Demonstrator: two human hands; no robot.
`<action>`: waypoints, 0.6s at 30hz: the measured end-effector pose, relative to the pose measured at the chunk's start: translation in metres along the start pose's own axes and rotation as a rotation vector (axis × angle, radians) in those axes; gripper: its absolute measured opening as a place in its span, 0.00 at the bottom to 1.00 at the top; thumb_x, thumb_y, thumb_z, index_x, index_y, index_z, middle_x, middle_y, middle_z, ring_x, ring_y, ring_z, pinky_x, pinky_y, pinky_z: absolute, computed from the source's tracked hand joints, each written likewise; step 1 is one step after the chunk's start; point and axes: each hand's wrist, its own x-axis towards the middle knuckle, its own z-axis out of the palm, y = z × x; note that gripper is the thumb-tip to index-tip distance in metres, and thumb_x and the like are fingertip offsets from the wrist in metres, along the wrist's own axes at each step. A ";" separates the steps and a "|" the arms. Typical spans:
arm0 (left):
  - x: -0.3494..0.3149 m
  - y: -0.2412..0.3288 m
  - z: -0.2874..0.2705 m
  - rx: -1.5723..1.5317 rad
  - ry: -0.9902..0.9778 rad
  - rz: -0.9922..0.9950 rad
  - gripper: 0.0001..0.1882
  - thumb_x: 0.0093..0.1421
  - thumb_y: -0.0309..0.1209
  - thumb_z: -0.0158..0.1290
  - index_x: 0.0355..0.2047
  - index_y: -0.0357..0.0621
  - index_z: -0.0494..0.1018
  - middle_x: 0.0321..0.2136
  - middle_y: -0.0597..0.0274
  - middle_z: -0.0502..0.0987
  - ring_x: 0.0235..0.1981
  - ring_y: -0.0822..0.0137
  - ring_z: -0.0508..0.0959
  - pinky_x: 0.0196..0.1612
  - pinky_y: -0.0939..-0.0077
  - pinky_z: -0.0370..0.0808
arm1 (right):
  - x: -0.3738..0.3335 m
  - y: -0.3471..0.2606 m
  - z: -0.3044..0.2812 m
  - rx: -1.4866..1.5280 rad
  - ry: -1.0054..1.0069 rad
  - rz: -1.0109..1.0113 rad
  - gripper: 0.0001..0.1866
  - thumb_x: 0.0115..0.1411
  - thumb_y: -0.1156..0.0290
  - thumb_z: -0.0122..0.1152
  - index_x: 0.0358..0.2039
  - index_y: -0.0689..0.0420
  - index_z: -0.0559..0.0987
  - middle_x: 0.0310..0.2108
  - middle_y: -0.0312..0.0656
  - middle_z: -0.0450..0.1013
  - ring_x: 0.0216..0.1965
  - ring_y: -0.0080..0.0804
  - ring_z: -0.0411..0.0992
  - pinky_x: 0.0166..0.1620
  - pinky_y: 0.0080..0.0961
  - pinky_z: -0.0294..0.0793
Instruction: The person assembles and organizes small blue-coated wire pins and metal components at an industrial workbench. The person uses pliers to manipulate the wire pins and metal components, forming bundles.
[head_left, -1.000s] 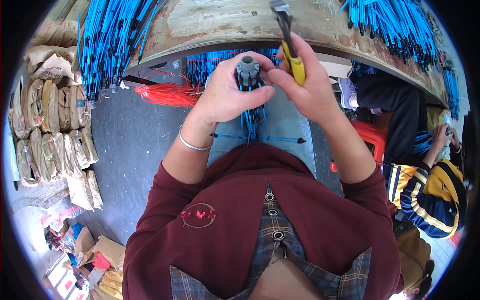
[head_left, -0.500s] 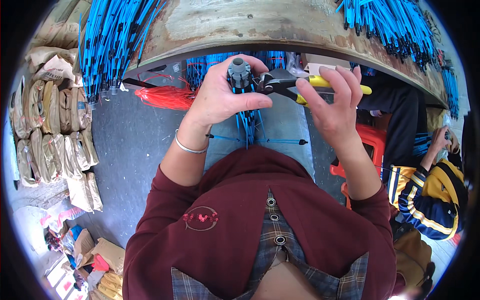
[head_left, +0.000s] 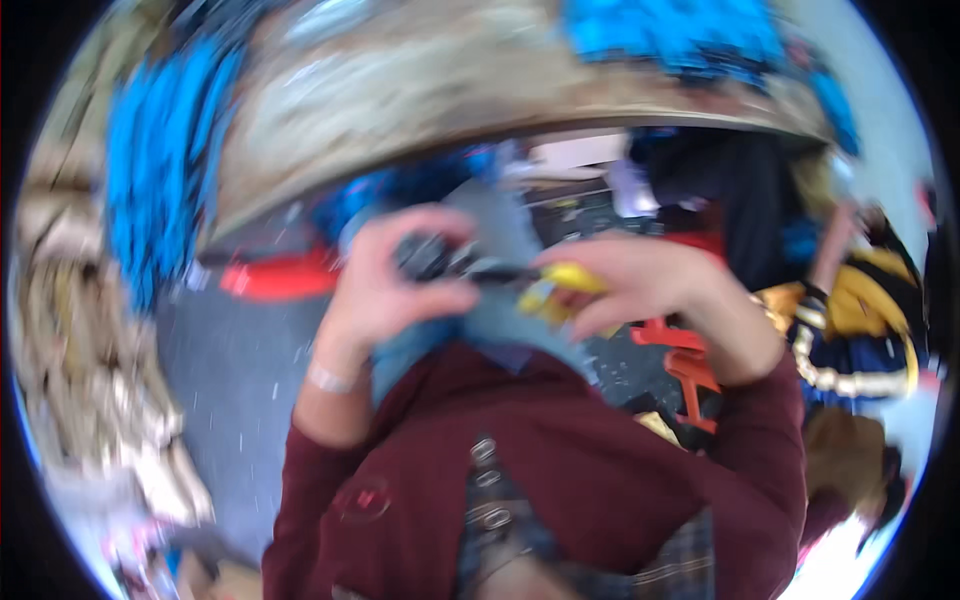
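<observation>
Motion smears the whole view. My left hand [head_left: 375, 275] is curled around a dark grey ribbed hub [head_left: 422, 257], with fingers above it and the thumb below. The thin blue ribs under the hub are too blurred to make out now. In my right hand [head_left: 650, 280] are pliers with yellow handles [head_left: 575, 280], gripped with the fingers wrapped round them. Their dark jaws point left and meet the right side of the hub, though whether they bite on anything cannot be told. Both hands are over my lap, just below the table edge.
A wooden table [head_left: 400, 80] curves across the top, bearing bundles of blue rods [head_left: 165, 170] at left and more blue rods [head_left: 670, 35] at right. Red strands [head_left: 280, 277] hang near its left edge. Brown packages [head_left: 80, 330] line the left. A red stool [head_left: 690, 365] and a co-worker's sleeve [head_left: 810, 345] are at right.
My view has swung, so the table tilts. My hands with hub and pliers appear lower and further left. The fingers of my right hand have closed round the handles from a looser, spread hold.
</observation>
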 end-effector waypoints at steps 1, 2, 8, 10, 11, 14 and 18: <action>0.002 -0.002 0.007 -0.016 -0.068 0.033 0.23 0.35 0.31 0.66 0.32 0.38 0.73 0.30 0.62 0.75 0.33 0.69 0.74 0.38 0.75 0.70 | 0.008 0.025 0.005 0.471 -0.154 0.020 0.40 0.45 0.76 0.66 0.57 0.59 0.57 0.30 0.50 0.73 0.29 0.40 0.75 0.31 0.30 0.74; 0.001 0.003 0.011 -0.065 -0.094 -0.004 0.24 0.33 0.34 0.67 0.31 0.38 0.73 0.29 0.61 0.75 0.32 0.66 0.74 0.38 0.74 0.70 | 0.011 0.028 0.009 0.569 -0.335 0.168 0.42 0.43 0.77 0.66 0.58 0.62 0.54 0.26 0.47 0.73 0.26 0.34 0.75 0.27 0.26 0.74; -0.020 0.003 0.009 -0.080 0.218 -0.176 0.25 0.30 0.38 0.66 0.28 0.36 0.71 0.27 0.60 0.73 0.31 0.68 0.73 0.37 0.76 0.68 | 0.034 0.062 0.030 -0.045 0.111 -0.531 0.41 0.46 0.73 0.62 0.59 0.62 0.51 0.26 0.43 0.73 0.22 0.31 0.72 0.23 0.23 0.70; -0.020 -0.002 0.009 -0.079 0.165 -0.146 0.25 0.32 0.38 0.65 0.29 0.36 0.71 0.27 0.60 0.73 0.31 0.69 0.72 0.36 0.77 0.68 | 0.016 0.054 0.031 0.147 0.025 -0.357 0.39 0.47 0.72 0.62 0.57 0.62 0.53 0.29 0.44 0.72 0.26 0.33 0.72 0.27 0.24 0.71; -0.021 -0.003 0.008 -0.053 0.152 -0.138 0.25 0.33 0.38 0.64 0.30 0.36 0.70 0.27 0.60 0.72 0.30 0.70 0.71 0.36 0.79 0.67 | 0.011 0.050 0.032 0.245 -0.032 -0.284 0.38 0.47 0.71 0.62 0.56 0.62 0.54 0.31 0.45 0.72 0.28 0.34 0.72 0.28 0.25 0.72; -0.020 -0.004 0.006 -0.050 0.053 -0.101 0.24 0.36 0.37 0.62 0.31 0.35 0.70 0.28 0.61 0.72 0.30 0.71 0.71 0.36 0.79 0.67 | 0.002 0.037 0.034 0.554 -0.214 -0.051 0.35 0.48 0.70 0.63 0.54 0.62 0.57 0.35 0.46 0.71 0.34 0.38 0.72 0.34 0.28 0.73; -0.016 -0.001 0.000 -0.089 -0.031 -0.053 0.22 0.36 0.36 0.61 0.31 0.36 0.70 0.28 0.61 0.72 0.31 0.70 0.71 0.37 0.78 0.67 | 0.017 0.039 0.032 0.571 -0.305 0.036 0.30 0.48 0.71 0.61 0.50 0.62 0.60 0.38 0.47 0.69 0.38 0.39 0.71 0.37 0.31 0.72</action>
